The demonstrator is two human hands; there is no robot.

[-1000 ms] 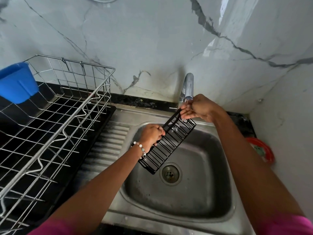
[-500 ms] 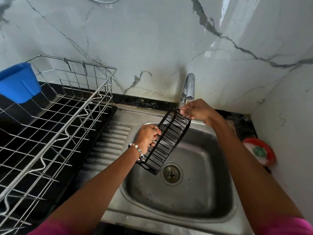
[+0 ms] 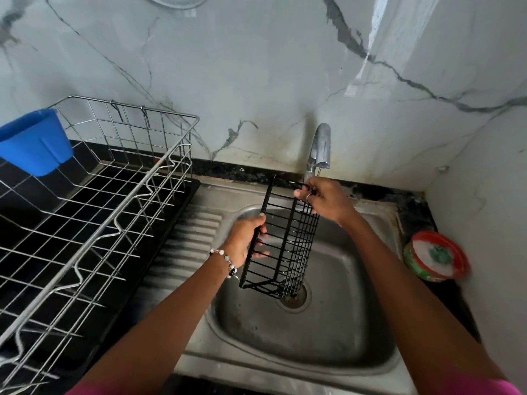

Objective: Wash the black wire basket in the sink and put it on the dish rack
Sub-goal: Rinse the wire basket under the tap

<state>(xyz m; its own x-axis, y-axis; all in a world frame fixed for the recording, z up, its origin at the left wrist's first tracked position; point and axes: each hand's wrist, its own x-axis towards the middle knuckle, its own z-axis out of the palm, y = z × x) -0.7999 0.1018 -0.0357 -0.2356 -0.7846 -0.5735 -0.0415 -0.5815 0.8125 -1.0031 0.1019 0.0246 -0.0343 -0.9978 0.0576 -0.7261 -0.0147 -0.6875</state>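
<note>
A long basket of thin black-coated metal wire (image 3: 288, 246) is seen over a dull, scuffed stainless steel sink (image 3: 328, 360). Shiny chromed wire forms the large dish rack (image 3: 94, 212); smooth plastic forms the blue cup (image 3: 34, 141).

Two bare hands, left (image 3: 247, 240) and right (image 3: 325, 198); one black wire basket (image 3: 286, 240); one steel sink (image 3: 328, 346); one chrome tap (image 3: 320, 146); one silver wire dish rack (image 3: 94, 212); one blue plastic cup (image 3: 34, 142); one red-rimmed round tub (image 3: 435, 259).
</note>
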